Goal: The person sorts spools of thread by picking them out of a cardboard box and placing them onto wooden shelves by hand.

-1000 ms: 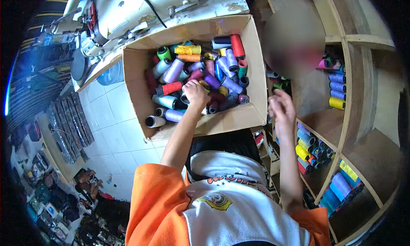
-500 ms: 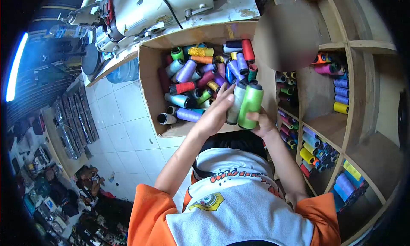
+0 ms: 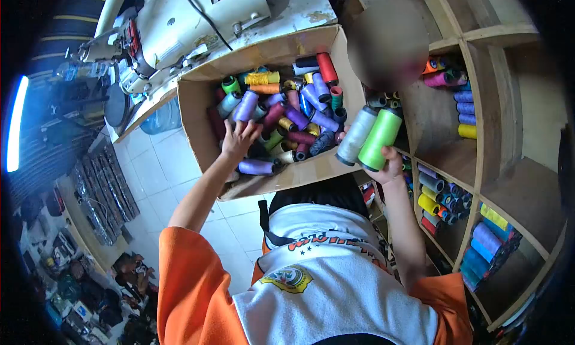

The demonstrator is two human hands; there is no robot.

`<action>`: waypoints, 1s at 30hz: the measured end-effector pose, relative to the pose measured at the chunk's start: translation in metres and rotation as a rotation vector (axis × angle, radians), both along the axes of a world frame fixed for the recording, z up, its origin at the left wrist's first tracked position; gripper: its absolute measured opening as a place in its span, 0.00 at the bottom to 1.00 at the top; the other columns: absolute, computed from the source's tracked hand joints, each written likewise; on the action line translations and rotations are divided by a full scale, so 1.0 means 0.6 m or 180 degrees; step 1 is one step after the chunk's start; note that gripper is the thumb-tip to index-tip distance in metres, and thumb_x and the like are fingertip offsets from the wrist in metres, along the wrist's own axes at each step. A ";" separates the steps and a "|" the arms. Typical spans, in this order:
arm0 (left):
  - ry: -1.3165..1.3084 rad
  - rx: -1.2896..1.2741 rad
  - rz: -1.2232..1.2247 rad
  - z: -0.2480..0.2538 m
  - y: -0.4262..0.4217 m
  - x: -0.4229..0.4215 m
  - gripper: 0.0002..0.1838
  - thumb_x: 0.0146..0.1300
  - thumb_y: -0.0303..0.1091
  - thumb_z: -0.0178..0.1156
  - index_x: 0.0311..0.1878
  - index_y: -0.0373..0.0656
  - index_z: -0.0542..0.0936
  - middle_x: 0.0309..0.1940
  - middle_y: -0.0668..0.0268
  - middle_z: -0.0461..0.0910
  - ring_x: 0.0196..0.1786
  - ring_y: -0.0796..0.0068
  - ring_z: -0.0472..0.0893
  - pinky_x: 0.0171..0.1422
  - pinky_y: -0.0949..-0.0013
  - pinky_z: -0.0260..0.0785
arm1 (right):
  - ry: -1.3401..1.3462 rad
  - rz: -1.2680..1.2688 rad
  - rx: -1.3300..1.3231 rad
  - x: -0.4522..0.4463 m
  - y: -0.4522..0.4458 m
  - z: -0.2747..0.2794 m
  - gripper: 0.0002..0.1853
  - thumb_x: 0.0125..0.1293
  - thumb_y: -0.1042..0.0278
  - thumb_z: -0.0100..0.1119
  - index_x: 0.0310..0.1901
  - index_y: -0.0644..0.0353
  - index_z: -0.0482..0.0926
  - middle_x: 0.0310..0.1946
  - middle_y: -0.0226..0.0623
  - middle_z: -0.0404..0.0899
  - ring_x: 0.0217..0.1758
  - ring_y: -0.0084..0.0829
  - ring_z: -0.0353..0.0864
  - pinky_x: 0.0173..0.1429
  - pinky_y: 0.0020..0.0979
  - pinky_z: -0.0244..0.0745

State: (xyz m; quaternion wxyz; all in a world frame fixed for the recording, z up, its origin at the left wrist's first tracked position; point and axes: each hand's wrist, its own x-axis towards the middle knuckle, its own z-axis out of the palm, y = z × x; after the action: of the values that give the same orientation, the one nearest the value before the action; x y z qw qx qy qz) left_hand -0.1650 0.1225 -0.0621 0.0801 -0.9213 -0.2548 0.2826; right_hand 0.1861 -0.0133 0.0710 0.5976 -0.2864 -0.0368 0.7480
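Note:
My right hand point(image 3: 387, 167) grips a light green thread spool point(image 3: 381, 139) and a pale grey-blue thread spool point(image 3: 357, 135) side by side, tilted, just beyond the box's right front corner. The hand's fingers are partly hidden behind the spools. Over the left part of the cardboard box point(image 3: 281, 186), my left hand point(image 3: 238, 142) reaches in with its fingers spread over the spools. It touches the pile below a lilac spool point(image 3: 245, 107) and covers what lies under it. Nearby, a purple spool point(image 3: 257, 166) lies by the box's front wall.
A white sewing machine point(image 3: 191, 30) stands on a table behind the box. Wooden shelves point(image 3: 473, 123) with several thread spools rise at the right. A blurred round area point(image 3: 389, 45) covers part of the view there. Tiled floor point(image 3: 162, 165) shows at the left.
My left hand has left the pair of spools and moved left into the box. My right hand has carried both spools rightward, away from the pile.

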 end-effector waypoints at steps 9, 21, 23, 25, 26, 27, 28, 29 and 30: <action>0.0092 -0.0607 -0.0604 0.030 0.053 0.029 0.56 0.36 0.53 0.72 0.70 0.46 0.56 0.55 0.64 0.69 0.59 0.63 0.68 0.65 0.56 0.58 | -0.0130 -0.0631 0.0064 0.028 -0.056 0.020 0.46 0.43 0.59 0.73 0.64 0.65 0.59 0.57 0.51 0.69 0.62 0.49 0.69 0.70 0.48 0.58; -0.3890 -0.6176 0.3735 0.208 0.028 0.197 0.37 0.40 0.37 0.69 0.57 0.39 0.69 0.44 0.62 0.77 0.48 0.62 0.77 0.57 0.58 0.68 | -0.1159 -0.0123 0.0077 -0.021 -0.032 0.118 0.34 0.49 0.61 0.69 0.58 0.63 0.67 0.48 0.38 0.76 0.50 0.32 0.77 0.56 0.36 0.73; -0.4169 -0.6688 0.3784 0.218 -0.011 0.231 0.38 0.40 0.39 0.70 0.58 0.40 0.69 0.46 0.62 0.77 0.50 0.62 0.77 0.58 0.57 0.69 | -0.1533 0.0220 -0.0112 -0.033 -0.015 0.138 0.30 0.51 0.62 0.68 0.55 0.63 0.70 0.45 0.37 0.77 0.46 0.29 0.78 0.52 0.32 0.74; -0.4350 -0.7444 0.3810 0.169 -0.045 0.245 0.41 0.39 0.42 0.72 0.60 0.40 0.68 0.49 0.60 0.77 0.52 0.61 0.77 0.60 0.55 0.69 | -0.2389 0.0398 -0.0049 -0.049 -0.010 0.126 0.27 0.52 0.62 0.68 0.52 0.64 0.72 0.42 0.37 0.77 0.42 0.26 0.76 0.47 0.29 0.73; -0.4211 -0.7628 0.3980 0.143 -0.061 0.249 0.43 0.39 0.45 0.73 0.61 0.40 0.68 0.51 0.59 0.76 0.52 0.60 0.77 0.61 0.54 0.68 | -0.2648 0.0555 0.0013 -0.050 -0.014 0.115 0.26 0.52 0.63 0.69 0.51 0.65 0.73 0.39 0.36 0.77 0.40 0.25 0.76 0.45 0.27 0.72; -0.4131 -0.7870 0.4042 0.159 -0.073 0.261 0.45 0.37 0.48 0.73 0.61 0.40 0.69 0.52 0.57 0.77 0.52 0.59 0.78 0.60 0.54 0.69 | -0.2535 0.0417 -0.0155 -0.050 -0.019 0.119 0.25 0.52 0.63 0.69 0.50 0.65 0.73 0.39 0.35 0.77 0.40 0.24 0.76 0.45 0.27 0.72; -0.4149 -0.7960 0.4178 0.147 -0.085 0.262 0.44 0.37 0.49 0.74 0.60 0.41 0.69 0.51 0.58 0.77 0.52 0.59 0.78 0.60 0.55 0.69 | -0.2415 0.0294 -0.0316 -0.053 -0.023 0.126 0.25 0.52 0.63 0.69 0.50 0.64 0.73 0.39 0.35 0.77 0.40 0.24 0.76 0.44 0.28 0.72; -0.4165 -0.8043 0.4311 0.134 -0.094 0.262 0.44 0.36 0.50 0.74 0.59 0.41 0.70 0.50 0.58 0.77 0.51 0.59 0.78 0.60 0.55 0.69 | -0.2293 0.0165 -0.0471 -0.055 -0.024 0.134 0.24 0.52 0.63 0.69 0.49 0.64 0.74 0.38 0.34 0.77 0.40 0.24 0.76 0.44 0.28 0.72; -0.4299 -0.8014 0.4580 0.135 -0.104 0.261 0.44 0.36 0.50 0.74 0.58 0.41 0.71 0.50 0.59 0.77 0.51 0.59 0.78 0.60 0.56 0.70 | -0.2151 0.0148 -0.0612 -0.049 -0.026 0.145 0.22 0.53 0.64 0.68 0.48 0.63 0.75 0.38 0.32 0.77 0.39 0.23 0.76 0.44 0.28 0.72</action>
State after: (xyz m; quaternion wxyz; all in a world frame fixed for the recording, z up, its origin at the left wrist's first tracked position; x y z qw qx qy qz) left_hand -0.0082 0.0599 0.0186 0.9617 0.0413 0.2184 0.1605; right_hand 0.1569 -0.0289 0.1581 0.5047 -0.5718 -0.1685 0.6244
